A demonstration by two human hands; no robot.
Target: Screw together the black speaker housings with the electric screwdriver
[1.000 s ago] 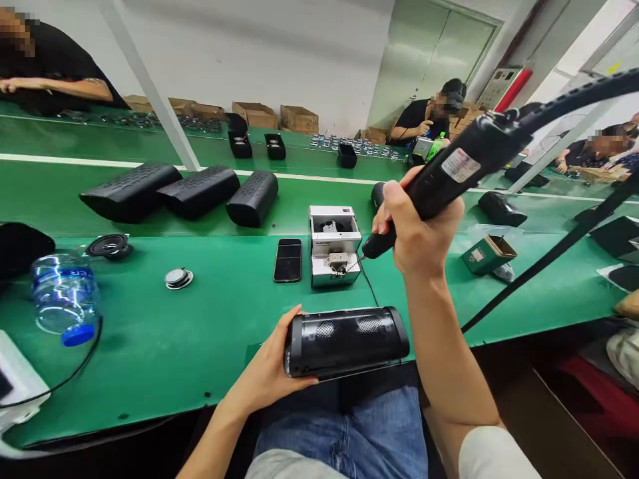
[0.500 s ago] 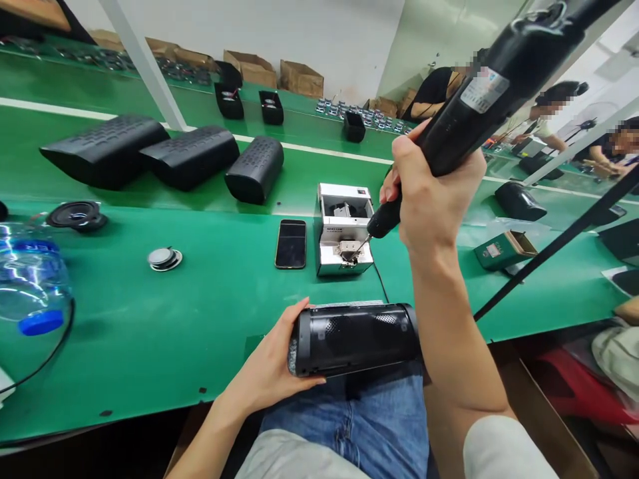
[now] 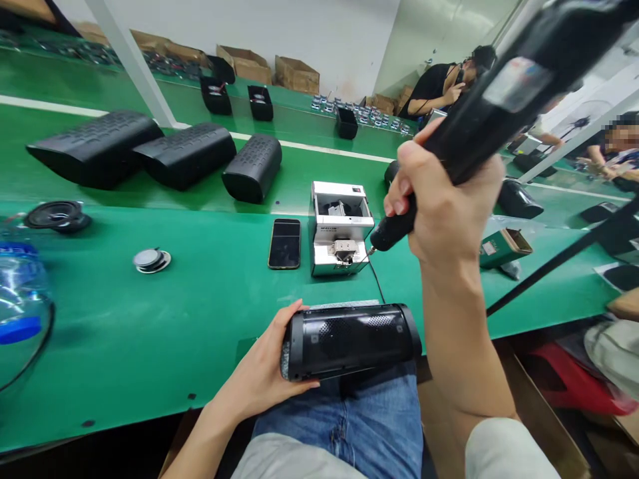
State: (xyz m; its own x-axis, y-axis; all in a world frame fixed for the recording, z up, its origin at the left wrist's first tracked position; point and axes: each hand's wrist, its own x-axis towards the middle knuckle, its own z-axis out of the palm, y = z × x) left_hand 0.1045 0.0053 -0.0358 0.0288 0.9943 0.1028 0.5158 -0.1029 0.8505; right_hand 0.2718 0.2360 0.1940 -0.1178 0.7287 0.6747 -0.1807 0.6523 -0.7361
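Note:
My left hand (image 3: 267, 362) grips the left end of a black speaker body (image 3: 354, 338), which lies sideways at the table's front edge above my lap. My right hand (image 3: 444, 199) is wrapped round a black electric screwdriver (image 3: 479, 126), raised over the table and slanting down to the left. Its thin bit points at the lower right corner of a silver screw feeder (image 3: 342, 229); whether they touch I cannot tell. Left of the feeder lies a dark phone (image 3: 284, 244).
Three black speaker housings (image 3: 252, 167) stand on the green belt at the left. A loose round speaker (image 3: 57, 216), a small disc part (image 3: 151, 260) and a water bottle (image 3: 20, 293) are at left. A green box (image 3: 506, 248) sits at right. Other people work beyond.
My right hand and the screwdriver have moved right, and the bit has shifted from the front of the feeder to its right edge. The view has shifted slightly. My left hand keeps its grip.

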